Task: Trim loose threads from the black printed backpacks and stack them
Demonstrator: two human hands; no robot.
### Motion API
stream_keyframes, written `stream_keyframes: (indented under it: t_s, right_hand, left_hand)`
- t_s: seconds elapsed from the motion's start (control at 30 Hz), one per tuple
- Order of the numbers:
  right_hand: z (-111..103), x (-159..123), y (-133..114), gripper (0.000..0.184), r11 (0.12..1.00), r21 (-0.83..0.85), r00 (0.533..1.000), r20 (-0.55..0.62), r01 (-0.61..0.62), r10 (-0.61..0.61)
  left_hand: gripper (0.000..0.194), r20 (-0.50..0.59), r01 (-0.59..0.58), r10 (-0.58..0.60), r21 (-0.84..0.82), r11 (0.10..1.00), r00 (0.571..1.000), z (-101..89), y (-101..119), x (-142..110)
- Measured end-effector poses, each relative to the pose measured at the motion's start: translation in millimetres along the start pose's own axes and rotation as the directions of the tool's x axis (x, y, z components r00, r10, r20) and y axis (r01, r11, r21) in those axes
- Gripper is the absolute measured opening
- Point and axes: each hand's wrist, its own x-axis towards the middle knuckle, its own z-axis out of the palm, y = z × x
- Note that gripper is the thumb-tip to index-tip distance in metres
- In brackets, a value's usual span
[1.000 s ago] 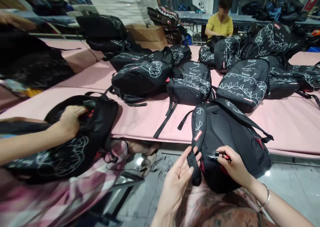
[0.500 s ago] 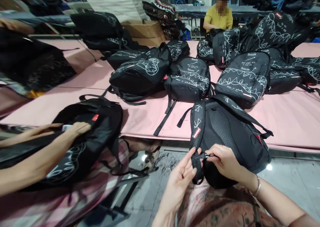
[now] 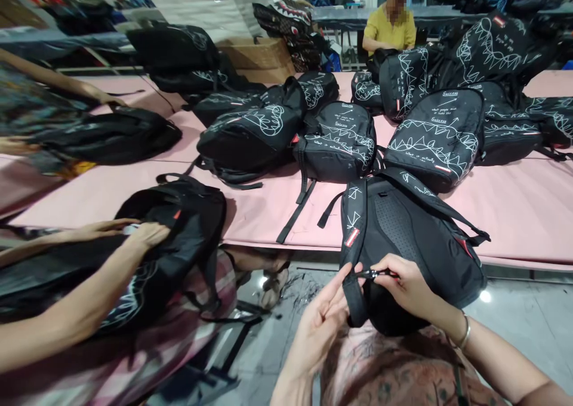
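Observation:
A black backpack leans on the table's near edge with its padded back panel and shoulder straps towards me. My left hand is closed on the black webbing strap at the lower end of a shoulder strap. In my right hand is a pair of small thread snips, dark with a bit of red by the fingers. The tips of the snips lie against the strap, close to my left fingertips. Whether the blades are apart is too small to tell.
Several black backpacks with white scribble prints, among them one backpack, stand on the pink table. At left, a co-worker's hands reach into an opened backpack. Another person handles a bag beyond. A person in yellow sits opposite.
The snips show more plainly now, and the strap end has turned in my left hand. At far left, the other person's bag has come down flat on the table.

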Motion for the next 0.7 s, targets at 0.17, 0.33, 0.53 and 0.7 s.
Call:
stream_keyframes:
  t_s: [0.17,0.33,0.53,0.7]
  right_hand:
    - [-4.1,-6.6,5.0,0.011,0.989,0.135,0.992,-0.099,-0.068,0.082]
    - [-7.4,-9.7,-0.8,0.017,0.984,-0.038,0.983,-0.05,0.173,-0.175]
    - [-4.2,-0.7,1.9,0.023,0.932,-0.323,0.984,-0.018,0.164,-0.18]
    - [-13.7,-1.7,1.9,0.021,0.935,-0.316,0.986,0.082,0.163,-0.145]
  left_hand:
    - [0.039,-0.176,0.07,-0.06,0.05,0.996,0.983,-3.9,-0.7,6.3]
    - [0.036,-0.234,0.108,-0.054,0.225,0.968,0.971,2.5,-9.0,14.6]
    - [0.026,-0.085,0.077,-0.054,0.298,0.951,0.995,12.4,1.2,7.4]
    - [0.025,-0.03,0.093,-0.089,0.256,0.962,0.996,9.0,4.9,6.8]
